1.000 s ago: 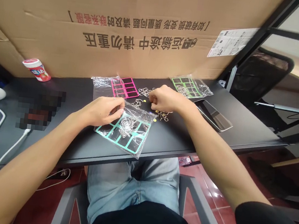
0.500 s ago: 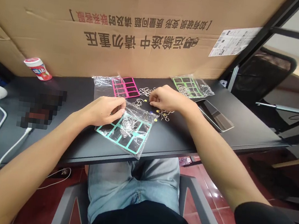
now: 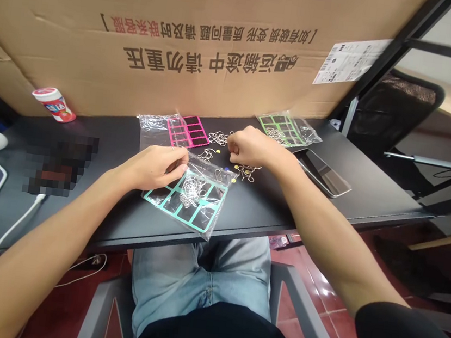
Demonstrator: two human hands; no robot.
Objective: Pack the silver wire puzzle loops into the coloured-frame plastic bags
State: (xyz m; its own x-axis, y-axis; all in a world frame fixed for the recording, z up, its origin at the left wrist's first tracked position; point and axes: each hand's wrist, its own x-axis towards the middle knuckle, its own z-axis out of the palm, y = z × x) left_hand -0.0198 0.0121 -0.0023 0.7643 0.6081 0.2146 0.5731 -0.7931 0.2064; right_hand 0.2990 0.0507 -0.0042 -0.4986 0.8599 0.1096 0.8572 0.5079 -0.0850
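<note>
Silver wire loops (image 3: 245, 173) lie loose on the black bench (image 3: 269, 213), in small clusters just beside and below the curled right hand (image 3: 251, 146), its fingertips pointing down among them; whether it holds one cannot be told. The left hand (image 3: 155, 167), fingers pinched together, rests at the upper edge of a clear plastic bag (image 3: 210, 189) holding a teal grid card (image 3: 181, 210) and more wire; its grip is hidden.
</note>
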